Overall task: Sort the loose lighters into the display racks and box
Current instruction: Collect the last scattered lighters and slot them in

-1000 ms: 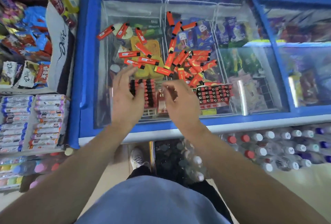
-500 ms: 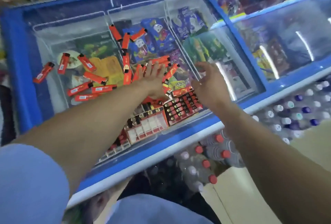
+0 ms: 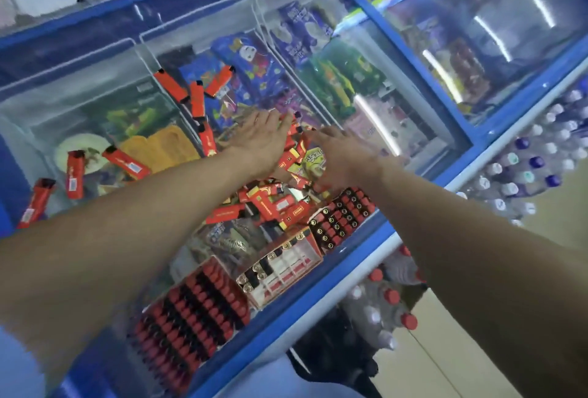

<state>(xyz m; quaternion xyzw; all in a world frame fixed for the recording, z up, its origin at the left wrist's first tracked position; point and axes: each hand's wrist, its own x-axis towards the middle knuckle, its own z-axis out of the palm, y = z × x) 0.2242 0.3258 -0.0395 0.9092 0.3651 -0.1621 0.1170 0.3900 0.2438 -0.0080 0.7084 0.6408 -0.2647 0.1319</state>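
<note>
Several loose red lighters with black caps lie on the glass lid of a blue chest freezer [image 3: 321,283]. A dense pile of lighters [image 3: 273,203] sits mid-lid, and others are scattered to the left [image 3: 74,174] and behind [image 3: 197,104]. My left hand [image 3: 264,139] lies flat with straight fingers on the far side of the pile. My right hand [image 3: 345,155] rests spread on its right side. Near the front edge stand a full rack [image 3: 342,219], a part-filled white rack [image 3: 283,267] and a full rack [image 3: 194,311].
Snack packets show through the freezer glass. Packs of bottled drinks [image 3: 391,299] sit on the floor below the front edge, and more bottles [image 3: 534,155] are stacked at the right. The freezer's blue frame runs diagonally across the view.
Both hands reached forward from the racks onto the lighter pile and now flank it, closer together. The camera swung left and tilted, so the freezer looks diagonal.
</note>
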